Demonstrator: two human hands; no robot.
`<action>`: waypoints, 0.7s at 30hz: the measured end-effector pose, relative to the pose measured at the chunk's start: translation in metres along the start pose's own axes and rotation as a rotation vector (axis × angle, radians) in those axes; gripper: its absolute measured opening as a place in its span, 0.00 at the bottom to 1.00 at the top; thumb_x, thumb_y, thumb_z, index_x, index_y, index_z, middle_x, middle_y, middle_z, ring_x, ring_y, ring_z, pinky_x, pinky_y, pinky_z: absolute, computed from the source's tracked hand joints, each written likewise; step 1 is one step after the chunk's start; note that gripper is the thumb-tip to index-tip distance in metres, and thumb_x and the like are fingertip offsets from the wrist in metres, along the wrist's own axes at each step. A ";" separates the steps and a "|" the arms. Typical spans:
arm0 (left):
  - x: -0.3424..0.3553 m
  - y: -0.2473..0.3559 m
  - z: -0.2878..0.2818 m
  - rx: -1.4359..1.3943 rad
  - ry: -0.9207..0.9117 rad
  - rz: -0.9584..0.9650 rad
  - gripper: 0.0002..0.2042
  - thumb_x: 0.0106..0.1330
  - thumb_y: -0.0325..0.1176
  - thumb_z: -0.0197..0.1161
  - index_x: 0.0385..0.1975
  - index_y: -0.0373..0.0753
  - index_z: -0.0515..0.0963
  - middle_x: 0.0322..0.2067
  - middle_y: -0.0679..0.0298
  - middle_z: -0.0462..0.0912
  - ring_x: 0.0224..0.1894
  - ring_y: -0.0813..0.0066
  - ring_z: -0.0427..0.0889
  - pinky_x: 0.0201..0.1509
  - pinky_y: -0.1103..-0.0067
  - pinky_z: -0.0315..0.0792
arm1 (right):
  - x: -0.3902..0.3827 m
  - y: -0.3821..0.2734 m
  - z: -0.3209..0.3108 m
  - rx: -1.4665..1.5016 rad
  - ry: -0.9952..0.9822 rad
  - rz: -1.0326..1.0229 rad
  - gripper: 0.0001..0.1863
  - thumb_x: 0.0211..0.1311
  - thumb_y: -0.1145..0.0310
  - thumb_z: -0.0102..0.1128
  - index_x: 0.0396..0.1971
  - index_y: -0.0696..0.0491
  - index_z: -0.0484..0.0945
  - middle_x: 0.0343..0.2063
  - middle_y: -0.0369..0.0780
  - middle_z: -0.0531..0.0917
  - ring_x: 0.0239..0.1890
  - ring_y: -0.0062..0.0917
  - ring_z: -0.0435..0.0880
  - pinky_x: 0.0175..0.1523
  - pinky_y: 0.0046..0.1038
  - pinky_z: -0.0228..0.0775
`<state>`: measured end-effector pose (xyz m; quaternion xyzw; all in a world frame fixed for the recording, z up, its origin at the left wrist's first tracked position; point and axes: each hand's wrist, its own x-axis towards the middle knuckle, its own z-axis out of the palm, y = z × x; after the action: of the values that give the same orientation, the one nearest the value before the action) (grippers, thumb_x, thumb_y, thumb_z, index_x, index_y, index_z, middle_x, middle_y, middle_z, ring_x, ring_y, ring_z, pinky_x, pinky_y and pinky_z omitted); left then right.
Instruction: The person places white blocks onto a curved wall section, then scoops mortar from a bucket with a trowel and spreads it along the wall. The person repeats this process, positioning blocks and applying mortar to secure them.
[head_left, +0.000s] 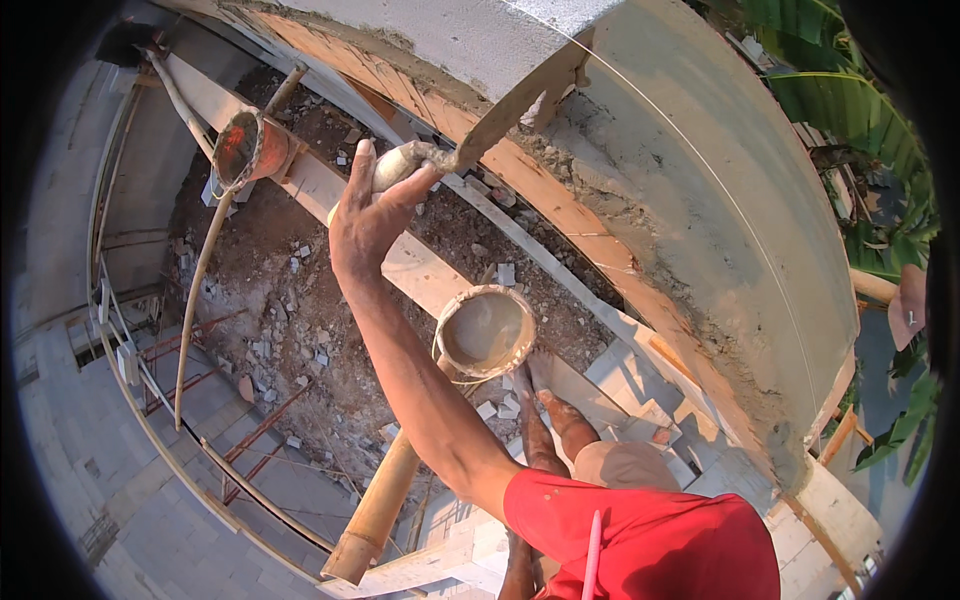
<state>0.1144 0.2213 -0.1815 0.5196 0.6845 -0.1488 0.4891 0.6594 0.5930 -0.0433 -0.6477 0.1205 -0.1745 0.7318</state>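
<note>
My right hand [370, 205] is closed around the pale handle of a mortar-smeared trowel [480, 130], raised at the upper middle with its blade against the edge of a grey block ledge [490, 40]. My left hand is not visible. Below the trowel a band of orange boarding [570, 210] runs diagonally beside a wet grey mortar surface [720, 230] with a string line stretched across it. A round bucket [470, 366] with grey slurry stands near my bare feet [530, 375]. A second, reddish bucket [272, 152] caked in mortar sits farther left on the plank.
A long plank [310, 190] spans a pit of soil and rubble [250, 330]. Bamboo poles [370, 510], thin rusty bars [262, 437] and a paved walkway [90, 450] lie lower left. Banana leaves [850, 110] hang at the right.
</note>
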 end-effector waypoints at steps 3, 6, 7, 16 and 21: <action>-0.010 0.006 0.005 0.004 0.007 -0.028 0.17 0.64 0.43 0.68 0.43 0.36 0.84 0.46 0.50 0.83 0.46 0.58 0.85 0.52 0.68 0.78 | -0.074 -0.020 -0.057 0.144 -0.322 0.262 0.28 0.75 0.62 0.58 0.61 0.58 0.53 0.48 0.47 0.70 0.45 0.26 0.80 0.38 0.26 0.84; -0.030 0.023 0.004 0.001 0.051 -0.070 0.16 0.64 0.43 0.68 0.42 0.36 0.84 0.45 0.50 0.84 0.46 0.58 0.85 0.52 0.68 0.78 | -0.062 -0.051 -0.090 0.298 -0.273 0.496 0.25 0.75 0.64 0.58 0.57 0.60 0.55 0.43 0.45 0.70 0.36 0.22 0.81 0.32 0.24 0.84; -0.027 0.030 -0.003 0.032 0.020 -0.060 0.16 0.64 0.43 0.68 0.42 0.36 0.84 0.45 0.50 0.84 0.46 0.58 0.86 0.52 0.68 0.78 | -0.029 -0.045 -0.089 0.291 -0.151 0.471 0.24 0.75 0.63 0.57 0.56 0.60 0.55 0.42 0.44 0.70 0.32 0.19 0.80 0.28 0.20 0.84; -0.027 0.002 -0.001 -0.026 -0.044 -0.024 0.11 0.63 0.38 0.66 0.38 0.37 0.85 0.41 0.53 0.87 0.44 0.60 0.86 0.51 0.69 0.78 | 0.031 -0.085 -0.131 0.506 -0.192 0.553 0.17 0.76 0.52 0.56 0.48 0.47 0.63 0.34 0.33 0.72 0.29 0.18 0.76 0.32 0.27 0.74; -0.029 0.034 0.004 -0.148 0.000 -0.017 0.07 0.65 0.33 0.65 0.37 0.37 0.85 0.40 0.57 0.87 0.43 0.65 0.86 0.50 0.73 0.79 | 0.008 -0.082 -0.190 0.652 -0.387 0.742 0.22 0.76 0.45 0.52 0.57 0.43 0.62 0.35 0.33 0.71 0.30 0.19 0.73 0.35 0.27 0.73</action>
<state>0.1446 0.2166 -0.1494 0.4761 0.6982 -0.1019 0.5248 0.5818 0.4092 0.0130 -0.3205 0.1441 0.1904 0.9166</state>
